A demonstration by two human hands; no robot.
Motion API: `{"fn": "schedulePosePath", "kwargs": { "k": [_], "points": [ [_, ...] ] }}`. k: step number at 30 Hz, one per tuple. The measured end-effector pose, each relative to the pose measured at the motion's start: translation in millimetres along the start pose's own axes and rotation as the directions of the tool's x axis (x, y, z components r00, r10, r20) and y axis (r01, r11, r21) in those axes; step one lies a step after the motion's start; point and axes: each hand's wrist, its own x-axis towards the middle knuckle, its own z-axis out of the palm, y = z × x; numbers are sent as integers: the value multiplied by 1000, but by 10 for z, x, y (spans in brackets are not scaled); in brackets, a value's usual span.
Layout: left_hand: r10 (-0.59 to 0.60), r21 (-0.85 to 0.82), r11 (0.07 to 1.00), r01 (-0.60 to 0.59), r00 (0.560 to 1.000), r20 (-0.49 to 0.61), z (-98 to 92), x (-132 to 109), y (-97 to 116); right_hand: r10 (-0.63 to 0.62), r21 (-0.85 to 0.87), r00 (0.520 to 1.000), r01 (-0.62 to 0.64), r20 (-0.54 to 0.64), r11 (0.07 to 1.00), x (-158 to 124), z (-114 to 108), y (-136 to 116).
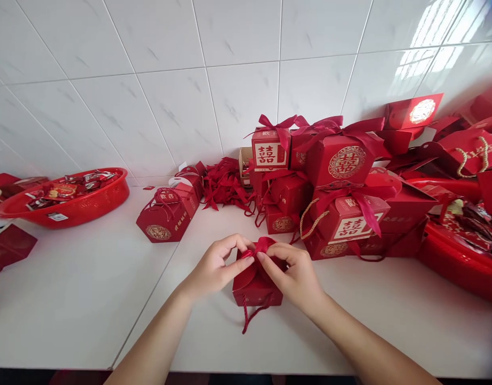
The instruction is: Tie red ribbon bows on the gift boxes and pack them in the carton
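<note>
A: What writing can you make out?

B: The double-happiness sign 囍, in red on a pale panel, marks the small ribboned box atop the stack and the tilted box lower down. The large ribboned box carries it inside a round gold medallion. On the gabled box to my left I read 歡喜.

A: Any other labels?

B: A white sticker on the red plastic basin, too small to read. The gold lettering on the bag with rope handles I can't make out either.

A: And your own hands?

B: Both are closed at the fingertips. My left grip and my right grip pinch the red satin ribbon, close together.

A: Where is the box?

B: The red gift box sits on the white surface right below my fingers, between my two hands, its twisted cord handle hanging toward me. Faint print on its near side is illegible.
</note>
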Motion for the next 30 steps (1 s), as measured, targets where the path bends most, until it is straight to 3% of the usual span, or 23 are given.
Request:
{"fn": "schedulePosePath", "kwargs": {
  "k": [5,9,12,15,19,24,30],
  "points": [
    [83,-88,992,-95,987,-135,126,-49,-89,109,159,993,-100,-47,982,-36,50,51],
    [161,-25,985,-173,953,-258,221,-60,-170,-28,14,995,30,-97,999,-39,33,46],
    [216,10,975,-223,928,-303,258,-51,-206,-173,-125,983,164,-63,978,-30,1,36],
    [248,29,967,-253,909,-336,269,-43,-215,-216,-175,976,213,2,961,-33,-31,39],
    [286,63,957,-283,892,-349,265,-31,-219,-147,-181,989,148,18,972,-55,-44,62],
    [312,75,949,-305,886,-343,263,-14,-243,84,-98,996,-85,-11,992,-69,-20,76],
    [241,45,970,-239,915,-324,308,12,-221,233,-64,963,-226,139,972,-75,3,48]
  ]
}}
